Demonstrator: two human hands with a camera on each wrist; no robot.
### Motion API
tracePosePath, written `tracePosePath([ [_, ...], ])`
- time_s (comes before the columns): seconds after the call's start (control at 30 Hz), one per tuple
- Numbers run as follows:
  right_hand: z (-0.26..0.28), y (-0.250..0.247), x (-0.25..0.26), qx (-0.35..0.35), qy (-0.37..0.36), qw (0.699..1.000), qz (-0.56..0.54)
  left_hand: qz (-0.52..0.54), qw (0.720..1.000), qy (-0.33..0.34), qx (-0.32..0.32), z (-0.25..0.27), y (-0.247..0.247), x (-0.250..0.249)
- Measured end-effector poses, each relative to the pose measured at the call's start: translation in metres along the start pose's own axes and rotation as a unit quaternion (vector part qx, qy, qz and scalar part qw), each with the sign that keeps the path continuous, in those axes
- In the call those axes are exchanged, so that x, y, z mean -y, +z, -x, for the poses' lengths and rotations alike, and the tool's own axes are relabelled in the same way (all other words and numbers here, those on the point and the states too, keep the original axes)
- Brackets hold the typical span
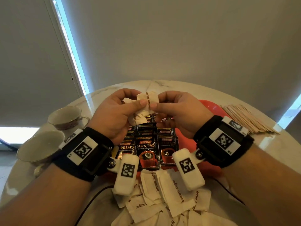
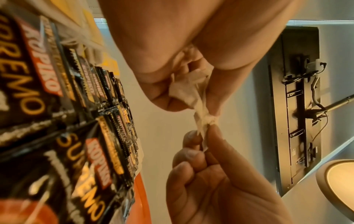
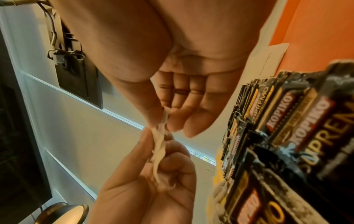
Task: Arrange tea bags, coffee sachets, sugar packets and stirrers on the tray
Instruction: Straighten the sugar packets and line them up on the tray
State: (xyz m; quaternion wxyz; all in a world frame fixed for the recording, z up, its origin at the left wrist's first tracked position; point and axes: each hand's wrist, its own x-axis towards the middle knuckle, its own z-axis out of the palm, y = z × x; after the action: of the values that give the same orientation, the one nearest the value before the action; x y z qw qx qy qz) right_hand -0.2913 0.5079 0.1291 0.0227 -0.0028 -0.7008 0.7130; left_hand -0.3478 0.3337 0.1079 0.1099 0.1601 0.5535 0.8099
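Note:
Both hands are raised over the red tray (image 1: 210, 106). My left hand (image 1: 138, 99) grips a small bunch of white brown-sugar packets (image 1: 137, 119), also seen bunched in the left wrist view (image 2: 184, 91). My right hand (image 1: 157, 100) pinches the edge of the top packet (image 1: 149, 99) between thumb and forefinger; the right wrist view shows this pinch (image 3: 162, 119). Rows of black coffee sachets (image 1: 147, 147) lie overlapped on the tray below the hands. One sugar packet (image 3: 268, 60) lies flat on the tray.
A loose pile of sugar packets (image 1: 164, 198) lies on the marble table at the near edge. Wooden stirrers (image 1: 246, 121) are heaped to the right of the tray. Two teacups (image 1: 65, 115) (image 1: 40, 145) stand at the left. A dark cable (image 1: 91, 203) runs under my left forearm.

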Motion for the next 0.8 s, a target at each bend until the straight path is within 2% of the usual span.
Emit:
tracePosePath([
  [0.27, -0.002, 0.002, -0.006, 0.005, -0.012, 1.0, -0.022, 0.024, 1.0, 0.0, 0.012, 0.0, -0.001, -0.002],
  [0.4, -0.004, 0.003, -0.004, -0.009, -0.02, 0.993, -0.113, 0.046, 0.999, -0.018, 0.011, 0.001, 0.0, -0.005],
  [0.47, -0.004, 0.002, -0.005, -0.002, -0.011, 0.989, -0.145, 0.019, 0.999, -0.025, 0.03, 0.004, 0.001, -0.005],
  [0.57, -0.003, 0.004, -0.008, 0.012, 0.002, 0.99, -0.139, -0.04, 0.999, -0.011, 0.032, 0.007, 0.004, -0.003],
  [0.8, -0.005, 0.005, -0.012, -0.004, 0.028, 0.996, -0.088, -0.001, 1.0, -0.023, -0.02, 0.005, 0.005, -0.007],
])
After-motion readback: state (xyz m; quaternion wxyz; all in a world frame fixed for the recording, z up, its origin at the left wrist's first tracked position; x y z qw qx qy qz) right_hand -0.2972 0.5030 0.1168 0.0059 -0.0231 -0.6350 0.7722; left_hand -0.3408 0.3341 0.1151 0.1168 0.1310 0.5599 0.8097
